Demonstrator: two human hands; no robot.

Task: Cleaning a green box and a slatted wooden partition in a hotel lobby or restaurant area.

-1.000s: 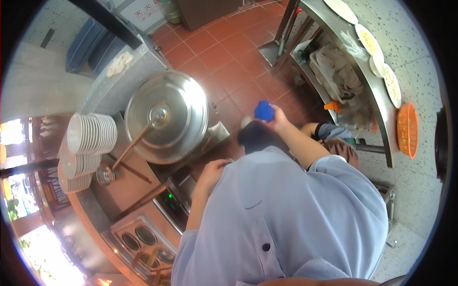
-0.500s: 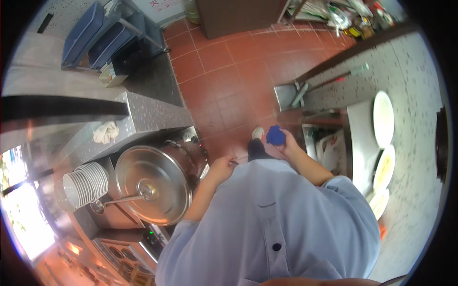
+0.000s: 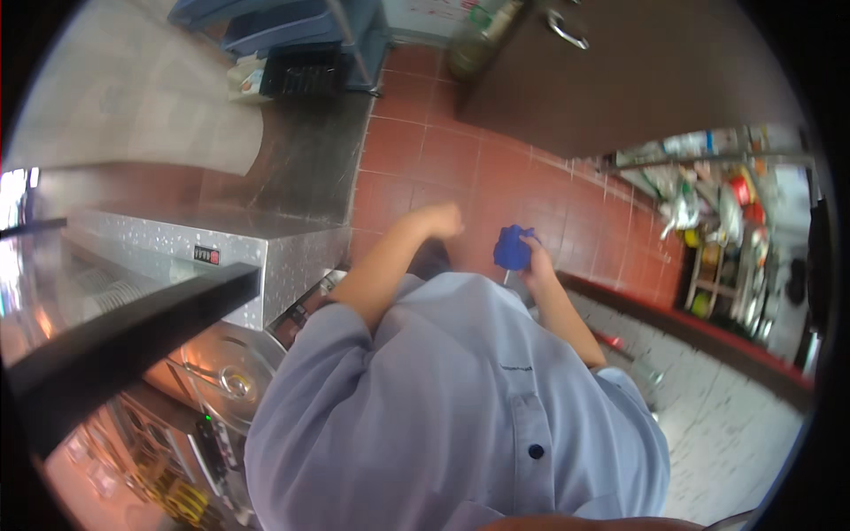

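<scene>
My right hand [image 3: 537, 257] grips a crumpled blue cloth [image 3: 511, 249] in front of my body, the thumb lying along its edge. Ahead of my light blue shirt and a little to the left, my left hand [image 3: 440, 219] is curled closed above the tiled floor. Its fingers are slightly blurred, and whatever they may hold is hidden.
A speckled counter [image 3: 301, 265] stands on the left, with a large pot lid [image 3: 235, 380] beyond a dark bar [image 3: 133, 345]. Blue bins [image 3: 274, 31] are at the far left. A brown cabinet [image 3: 620, 80] stands ahead; cluttered shelves [image 3: 726, 221] and a low wall [image 3: 691, 332] are right.
My view has moved forward and turned right: the pot and counter are farther back, the cabinet and shelves nearer. My left hand has risen forward; the blue cloth stays in my right hand.
</scene>
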